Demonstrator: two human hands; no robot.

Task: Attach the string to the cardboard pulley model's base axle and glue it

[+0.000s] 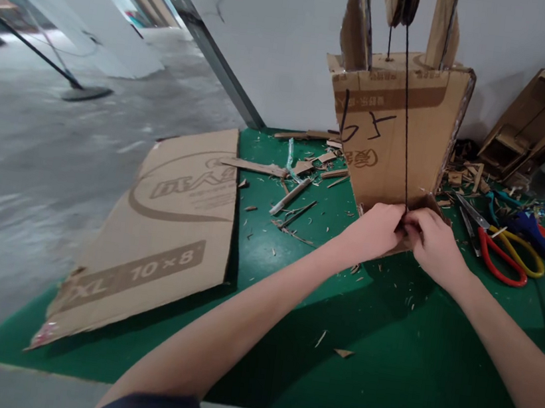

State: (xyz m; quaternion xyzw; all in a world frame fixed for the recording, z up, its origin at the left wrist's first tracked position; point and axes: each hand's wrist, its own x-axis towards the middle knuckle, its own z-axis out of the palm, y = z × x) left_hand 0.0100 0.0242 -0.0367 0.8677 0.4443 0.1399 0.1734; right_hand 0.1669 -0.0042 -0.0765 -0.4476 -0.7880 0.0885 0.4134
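Note:
A tall cardboard box structure (397, 133) stands on the green table against the wall. On its top, two uprights carry a cardboard pulley wheel (402, 1) on a wooden stick. A dark string (407, 115) runs from the wheel down the front of the box to my fingers. My left hand (380, 230) and my right hand (432, 244) meet at the string's lower end, fingertips pinched together. A small cardboard tray-like part (430, 205) at the base is partly hidden behind my hands.
Left lies a flat cardboard sheet (173, 231), overhanging the table's edge. Scissors (501, 254) with red and yellow handles and a blue tool (537, 235) lie right. Cardboard scraps (302, 168) and a utility knife-like stick (291, 196) lie behind. Another cardboard structure (539, 119) leans at right.

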